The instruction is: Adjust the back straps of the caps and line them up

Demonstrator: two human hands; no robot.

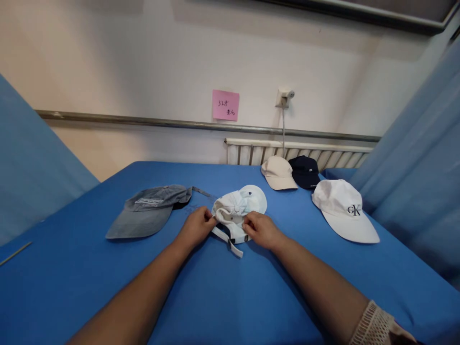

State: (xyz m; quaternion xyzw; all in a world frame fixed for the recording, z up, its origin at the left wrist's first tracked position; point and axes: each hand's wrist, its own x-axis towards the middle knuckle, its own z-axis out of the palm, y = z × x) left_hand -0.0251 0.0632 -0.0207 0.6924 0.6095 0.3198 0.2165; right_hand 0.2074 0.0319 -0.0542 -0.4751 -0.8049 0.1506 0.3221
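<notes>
With your left hand point(197, 226) and right hand point(261, 230) pinching the pale cap point(235, 206) mid-table, its loose strap point(235, 249) dangling toward the near edge of the table point(204, 292), uneven pulling could twist the soft crown.

This is an indoor room with a curtained-off bay, rather like a clinic cubicle, though its exact use cannot be told. Blue curtains point(413, 158) hang at the left and right edges of the frame, flanking a blue-covered desk point(201, 306). Behind it, a plain pale wall point(154, 62) carries a metal rail point(161, 121), a pink handwritten note point(225, 105) near the centre and a socket point(282, 99) with a plug and cord. A ribbed radiator point(258, 154) sits below the rail, right of centre; a dark frame point(359, 17) crosses the upper right.
</notes>
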